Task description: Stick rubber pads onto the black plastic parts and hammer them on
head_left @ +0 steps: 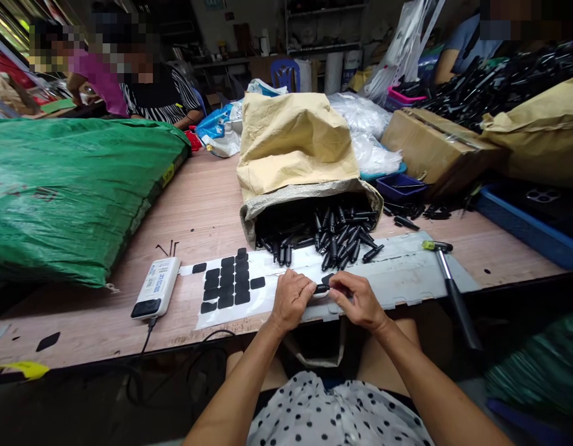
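Between my two hands, just above the table's front edge, is a short black cylindrical part. My left hand is closed around its left end. At the right end my right hand is closed in a pinch, its fingertips partly hiding the part. Beyond the hands, a pile of similar black cylindrical parts spills from the mouth of a tan sack. Left of my left hand lies a white sheet bearing rows of black rounded-square pads. A grey-white board lies under and right of the hands.
A white power bank with a cable lies at left, near a large green sack. At right are a hammer over the table edge, a blue tray and a cardboard box. Several other people sit beyond the table.
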The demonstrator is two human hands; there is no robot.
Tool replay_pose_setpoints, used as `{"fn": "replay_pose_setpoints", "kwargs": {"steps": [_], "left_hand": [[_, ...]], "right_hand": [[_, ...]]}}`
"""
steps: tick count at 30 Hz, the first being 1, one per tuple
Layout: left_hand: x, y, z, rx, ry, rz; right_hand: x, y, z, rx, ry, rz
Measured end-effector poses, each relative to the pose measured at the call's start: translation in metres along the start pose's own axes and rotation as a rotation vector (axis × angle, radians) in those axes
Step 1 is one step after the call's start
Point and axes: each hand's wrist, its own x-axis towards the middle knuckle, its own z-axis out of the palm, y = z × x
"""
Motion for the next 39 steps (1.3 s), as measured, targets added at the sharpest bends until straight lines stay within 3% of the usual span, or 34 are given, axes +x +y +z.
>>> {"fn": "replay_pose_setpoints", "kwargs": {"steps": [3, 7, 12, 15, 19, 21, 25, 27, 29, 32, 36, 39], "left_hand": [[-0.018, 0.019, -0.003, -0.008, 0.025, 0.069], [-0.059, 0.037, 0.016, -0.045, -0.175, 0.126], [-0.093, 0.025, 0.059, 0.046, -0.243, -0.162], [-0.097, 0.023, 0.064, 0.028, -0.227, -0.243], [-0.083, 0.032, 0.037, -0.034, -0.186, -0.218], [-0.062, 0.032, 0.014, -0.019, -0.062, -0.244], [0.001, 0.007, -0.029, 0.137, 0.39, -0.369], [0.029, -0.011, -0.042, 0.259, 0.484, -0.471], [0.047, -0.026, -0.05, 0.273, 0.405, -0.584], [0.05, -0.039, -0.055, 0.191, 0.277, -0.676], [0.022, -0.036, -0.055, 0.122, 0.381, -0.723], [-0.001, -0.022, -0.047, 0.149, 0.472, -0.572]], "right_hand": [[-0.003, 0.004, -0.005, 0.168, 0.125, 0.113], [-0.003, 0.011, -0.006, 0.225, 0.163, 0.161], [-0.002, 0.006, -0.002, 0.164, 0.151, 0.125], [-0.005, 0.001, -0.005, 0.072, 0.228, 0.09], [-0.018, 0.012, -0.045, -0.24, 0.514, 0.136], [-0.027, 0.026, -0.079, -0.468, 0.709, 0.297], [-0.047, 0.055, -0.143, -0.94, 0.708, 0.739], [-0.054, 0.063, -0.159, -0.988, 0.619, 0.913], [-0.058, 0.065, -0.165, -0.982, 0.533, 0.975], [-0.059, 0.064, -0.164, -1.015, 0.447, 0.925], [-0.062, 0.063, -0.162, -1.009, 0.409, 0.89], [-0.067, 0.059, -0.156, -0.955, 0.553, 0.91]]}}
